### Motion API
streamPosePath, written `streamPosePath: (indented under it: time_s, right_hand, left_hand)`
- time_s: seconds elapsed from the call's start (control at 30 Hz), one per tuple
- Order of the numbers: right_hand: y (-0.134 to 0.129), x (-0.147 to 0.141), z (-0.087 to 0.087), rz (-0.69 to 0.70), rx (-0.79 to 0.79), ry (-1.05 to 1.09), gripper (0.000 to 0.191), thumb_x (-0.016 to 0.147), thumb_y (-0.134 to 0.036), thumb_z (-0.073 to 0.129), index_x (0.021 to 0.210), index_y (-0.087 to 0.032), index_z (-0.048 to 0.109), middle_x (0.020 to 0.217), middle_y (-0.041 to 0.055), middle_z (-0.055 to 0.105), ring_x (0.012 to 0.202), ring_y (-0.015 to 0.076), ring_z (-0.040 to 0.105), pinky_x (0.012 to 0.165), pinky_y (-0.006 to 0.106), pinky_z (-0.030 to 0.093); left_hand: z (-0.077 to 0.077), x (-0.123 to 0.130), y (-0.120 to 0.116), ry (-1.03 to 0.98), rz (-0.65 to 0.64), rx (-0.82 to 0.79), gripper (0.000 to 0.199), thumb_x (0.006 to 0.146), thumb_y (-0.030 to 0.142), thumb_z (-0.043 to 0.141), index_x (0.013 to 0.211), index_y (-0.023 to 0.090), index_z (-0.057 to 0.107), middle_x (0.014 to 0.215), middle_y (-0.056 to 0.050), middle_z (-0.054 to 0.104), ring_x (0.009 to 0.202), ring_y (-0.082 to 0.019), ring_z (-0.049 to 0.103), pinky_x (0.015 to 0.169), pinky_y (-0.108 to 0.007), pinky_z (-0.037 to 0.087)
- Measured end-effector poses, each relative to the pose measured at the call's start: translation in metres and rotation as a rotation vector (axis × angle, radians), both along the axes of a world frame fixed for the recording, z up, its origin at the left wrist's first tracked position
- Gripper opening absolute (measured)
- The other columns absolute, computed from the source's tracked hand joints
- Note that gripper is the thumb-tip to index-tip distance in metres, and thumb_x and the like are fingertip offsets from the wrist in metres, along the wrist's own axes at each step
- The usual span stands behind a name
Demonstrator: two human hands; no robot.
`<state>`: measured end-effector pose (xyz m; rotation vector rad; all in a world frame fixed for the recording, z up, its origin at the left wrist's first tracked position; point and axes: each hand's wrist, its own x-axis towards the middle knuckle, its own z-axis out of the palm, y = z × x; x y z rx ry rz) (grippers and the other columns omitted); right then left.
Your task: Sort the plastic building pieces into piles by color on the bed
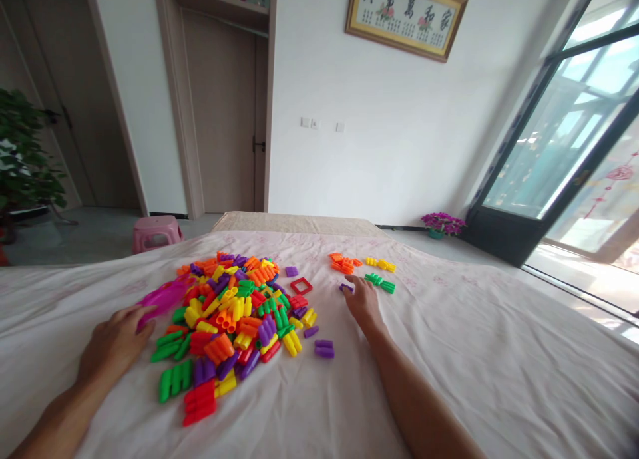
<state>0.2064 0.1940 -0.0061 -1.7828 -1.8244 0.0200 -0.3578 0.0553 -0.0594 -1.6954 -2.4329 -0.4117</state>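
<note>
On the cloth-covered surface lies a heap of coloured plastic building blocks (234,312), ribbed like joined tubes, in red, orange, yellow, green and purple. At the heap's left edge, my left hand (117,339) has finger and thumb closed on a thin magenta plastic piece (167,298), whose kind is unclear. To the right of the heap, my right hand (363,303) pinches a small purple block (345,287) low over the cloth. Just beyond it sit joined green blocks (380,283), orange blocks (344,263) and yellow blocks (381,265).
A pale patterned cloth (464,352) with wrinkles covers the surface. Loose by the heap are a red square frame (301,286) and a purple double block (324,348). Beyond the far edge stand a pink stool (157,233) and a potted purple plant (442,223).
</note>
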Motion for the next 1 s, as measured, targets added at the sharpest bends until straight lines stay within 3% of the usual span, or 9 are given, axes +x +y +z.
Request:
streamPosePath:
  time_s: [0.27, 0.47, 0.6, 0.7, 0.83, 1.0]
  right_hand:
    - [0.017, -0.071, 0.010, 0.327, -0.149, -0.152, 0.042, 0.095, -0.020, 0.057, 0.136, -0.023, 0.067, 0.136, 0.0085, 0.070, 0.127, 0.0249, 0.060, 0.104, 0.034, 0.044]
    - [0.053, -0.124, 0.016, 0.289, -0.226, -0.138, 0.047, 0.099, -0.028, 0.054, 0.145, -0.021, 0.060, 0.139, 0.0128, 0.067, 0.129, 0.0261, 0.060, 0.103, 0.034, 0.044]
    - [0.063, -0.150, 0.018, 0.267, -0.229, -0.152, 0.052, 0.100, -0.047, 0.054, 0.146, -0.023, 0.059, 0.138, 0.0157, 0.066, 0.126, 0.0297, 0.061, 0.100, 0.038, 0.045]
    - [0.062, -0.161, 0.016, 0.268, -0.232, -0.210, 0.049, 0.097, -0.052, 0.057, 0.136, -0.024, 0.067, 0.133, 0.0161, 0.067, 0.125, 0.0323, 0.060, 0.099, 0.042, 0.045]
    - [0.064, -0.163, 0.014, 0.270, -0.225, -0.211, 0.040, 0.090, -0.030, 0.062, 0.128, -0.021, 0.070, 0.130, 0.0156, 0.068, 0.125, 0.0308, 0.060, 0.098, 0.039, 0.045]
    - [0.072, -0.138, 0.024, 0.278, -0.286, -0.157, 0.048, 0.081, -0.016, 0.065, 0.129, -0.023, 0.069, 0.123, 0.0095, 0.074, 0.114, 0.0251, 0.067, 0.086, 0.030, 0.048]
  left_hand:
    - [0.010, 0.008, -0.002, -0.008, 0.009, -0.002, 0.055, 0.098, 0.038, 0.032, 0.135, 0.015, 0.065, 0.141, -0.017, 0.065, 0.134, -0.029, 0.059, 0.113, -0.042, 0.043]
    - [0.011, 0.012, -0.003, -0.040, 0.014, 0.038, 0.054, 0.098, 0.037, 0.034, 0.135, 0.015, 0.067, 0.140, -0.018, 0.065, 0.130, -0.029, 0.062, 0.114, -0.043, 0.044]
    - [0.011, 0.010, -0.001, -0.046, 0.010, 0.056, 0.050, 0.095, 0.037, 0.039, 0.131, 0.020, 0.070, 0.137, -0.016, 0.068, 0.128, -0.028, 0.063, 0.112, -0.041, 0.046]
    - [0.010, 0.007, 0.001, -0.054, 0.006, 0.072, 0.049, 0.095, 0.039, 0.040, 0.129, 0.022, 0.071, 0.136, -0.015, 0.069, 0.128, -0.028, 0.064, 0.112, -0.040, 0.046]
    - [0.004, 0.001, 0.003, -0.062, -0.004, 0.061, 0.052, 0.095, 0.041, 0.038, 0.130, 0.018, 0.071, 0.139, -0.018, 0.067, 0.129, -0.030, 0.063, 0.113, -0.042, 0.045]
    - [-0.002, -0.002, 0.005, -0.026, 0.004, 0.059, 0.053, 0.097, 0.041, 0.036, 0.133, 0.018, 0.067, 0.138, -0.016, 0.067, 0.127, -0.027, 0.063, 0.112, -0.040, 0.045]
